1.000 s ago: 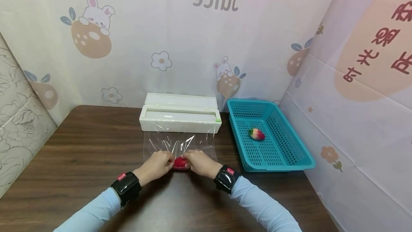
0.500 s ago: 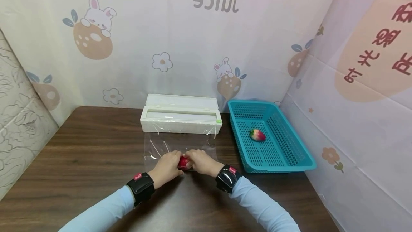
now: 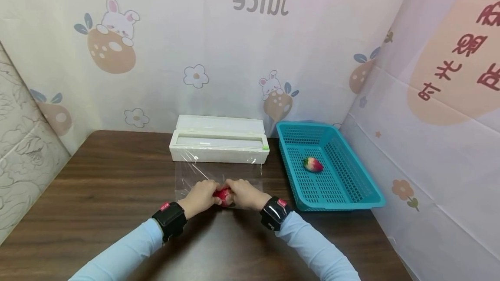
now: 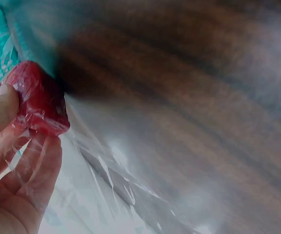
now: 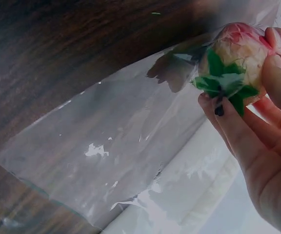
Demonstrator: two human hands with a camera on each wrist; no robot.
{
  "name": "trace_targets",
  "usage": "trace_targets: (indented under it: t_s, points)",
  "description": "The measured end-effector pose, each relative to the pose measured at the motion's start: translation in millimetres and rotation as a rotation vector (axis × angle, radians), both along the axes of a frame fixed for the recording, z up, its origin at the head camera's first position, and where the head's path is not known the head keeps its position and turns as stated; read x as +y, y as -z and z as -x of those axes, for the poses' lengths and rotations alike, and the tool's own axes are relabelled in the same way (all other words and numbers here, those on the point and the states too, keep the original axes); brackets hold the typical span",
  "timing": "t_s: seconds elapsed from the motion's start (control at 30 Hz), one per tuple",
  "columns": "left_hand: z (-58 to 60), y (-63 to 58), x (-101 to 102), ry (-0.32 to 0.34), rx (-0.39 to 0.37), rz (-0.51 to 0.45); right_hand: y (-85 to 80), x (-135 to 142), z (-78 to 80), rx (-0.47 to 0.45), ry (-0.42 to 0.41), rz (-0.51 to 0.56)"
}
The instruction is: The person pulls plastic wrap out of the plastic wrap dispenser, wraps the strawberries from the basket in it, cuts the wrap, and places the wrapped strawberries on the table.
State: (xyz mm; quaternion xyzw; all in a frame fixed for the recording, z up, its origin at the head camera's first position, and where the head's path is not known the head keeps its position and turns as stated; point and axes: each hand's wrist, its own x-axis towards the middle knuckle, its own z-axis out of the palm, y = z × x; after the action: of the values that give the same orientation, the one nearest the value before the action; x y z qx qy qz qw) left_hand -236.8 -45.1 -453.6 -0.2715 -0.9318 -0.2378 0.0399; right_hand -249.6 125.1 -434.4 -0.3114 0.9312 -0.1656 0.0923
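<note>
Between my two hands is a strawberry (image 3: 223,196), red at the tip and pale by its green leaves (image 5: 223,80), with clear cling film (image 5: 126,131) around it. My left hand (image 3: 200,197) grips the red end between thumb and fingers; wrinkled film covers that end in the left wrist view. My right hand (image 3: 247,195) holds the leafy end, its fingers beneath the fruit in the right wrist view. From the strawberry the film stretches back to a white cling film dispenser (image 3: 218,155), whose lid stands raised. Fingers hide part of the fruit.
A teal plastic basket (image 3: 337,207) stands to the right, with another strawberry (image 3: 313,165) lying in it. The brown wooden table (image 3: 97,194) runs up to printed cloth at the back, and more cloth hangs on both sides.
My left hand has moved right, closer to my right hand, and its grip on the strawberry has shifted. The fruit has turned slightly and the film's creases have changed. Basket and dispenser stay put.
</note>
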Motion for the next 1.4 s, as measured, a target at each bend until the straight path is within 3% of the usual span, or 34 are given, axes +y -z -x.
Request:
trace_targets:
  t_s: [0.3,0.37,0.43,0.53,0.6,0.73,1.03,1.4]
  points:
    - [15.9,-3.7,-6.3,-0.033,-0.254,-0.089,-1.9,-1.5,8.7,-0.050,0.013,-0.006]
    - [13.9,-6.9,-6.0,-0.034,-0.232,-0.079,-2.2,-1.0,12.2,-0.063,0.028,-0.013]
    - [5.9,-10.2,-4.4,-0.023,-0.156,-0.063,-2.6,-0.7,15.5,-0.065,0.039,-0.028]
    - [-14.9,-13.4,-1.3,0.004,0.011,-0.021,-3.3,-0.3,20.1,-0.048,0.038,-0.055]
    - [-29.9,-14.2,0.1,0.037,0.082,0.000,-3.4,0.0,22.3,-0.030,0.032,-0.073]
    - [-48.0,-11.9,0.0,0.080,0.107,0.072,-3.0,2.3,25.8,0.022,-0.005,-0.090]
    - [-42.5,-0.9,-5.1,0.072,0.083,0.099,-6.7,-3.3,27.8,0.000,-0.041,-0.088]
    - [-30.1,1.0,-5.2,0.047,0.098,0.081,1.7,-3.8,36.0,-0.137,0.080,0.034]
